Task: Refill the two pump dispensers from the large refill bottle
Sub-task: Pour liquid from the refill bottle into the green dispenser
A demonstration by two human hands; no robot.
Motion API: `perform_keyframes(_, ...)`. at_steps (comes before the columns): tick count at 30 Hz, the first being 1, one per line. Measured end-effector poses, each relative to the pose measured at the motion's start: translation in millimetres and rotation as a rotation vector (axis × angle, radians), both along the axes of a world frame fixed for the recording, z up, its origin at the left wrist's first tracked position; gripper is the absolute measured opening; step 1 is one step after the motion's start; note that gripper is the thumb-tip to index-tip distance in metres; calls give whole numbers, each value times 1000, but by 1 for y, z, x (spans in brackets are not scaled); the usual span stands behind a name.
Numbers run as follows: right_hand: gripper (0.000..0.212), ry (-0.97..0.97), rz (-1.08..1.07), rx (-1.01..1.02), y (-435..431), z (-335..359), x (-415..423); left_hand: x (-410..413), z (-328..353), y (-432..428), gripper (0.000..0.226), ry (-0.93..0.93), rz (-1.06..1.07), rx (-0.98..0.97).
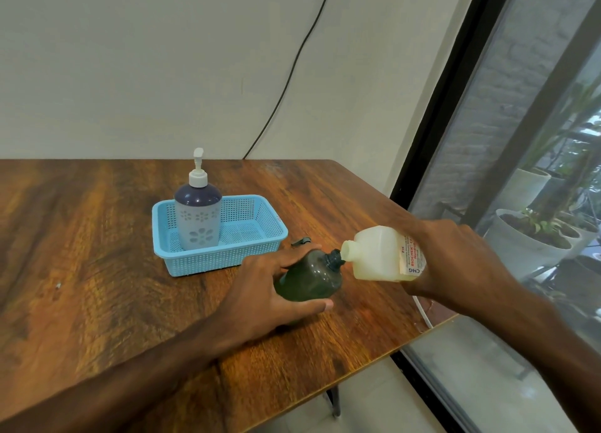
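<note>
My right hand [455, 263] grips the large white refill bottle [377, 254], tipped on its side with its open mouth against the neck of a dark green dispenser bottle [309, 280]. That green bottle has no pump on it and leans towards the refill bottle, held round its body by my left hand [270, 289]. A second dispenser [198, 214], grey-blue with a white pump, stands upright in the left end of a light blue basket [260, 224]. A small dark part [300, 241], perhaps the removed pump, lies on the table behind my left hand.
The wooden table [97, 270] ends close to my right, by a black-framed window [432, 159] with potted plants outside. A black cable [292, 75] runs down the wall behind the table. A white strip [422, 312] lies at the table's right edge.
</note>
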State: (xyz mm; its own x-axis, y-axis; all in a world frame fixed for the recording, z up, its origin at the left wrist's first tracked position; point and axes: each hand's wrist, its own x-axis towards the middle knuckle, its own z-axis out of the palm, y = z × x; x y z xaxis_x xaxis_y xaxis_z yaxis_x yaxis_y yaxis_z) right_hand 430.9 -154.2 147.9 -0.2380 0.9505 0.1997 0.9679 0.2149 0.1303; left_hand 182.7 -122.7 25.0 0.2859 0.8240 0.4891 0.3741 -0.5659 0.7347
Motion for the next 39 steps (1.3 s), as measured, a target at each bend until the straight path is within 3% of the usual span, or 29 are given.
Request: perform_keyframes(39,74,22,15,24,5,-4,4,0,1,1,81,-17,-17,5)
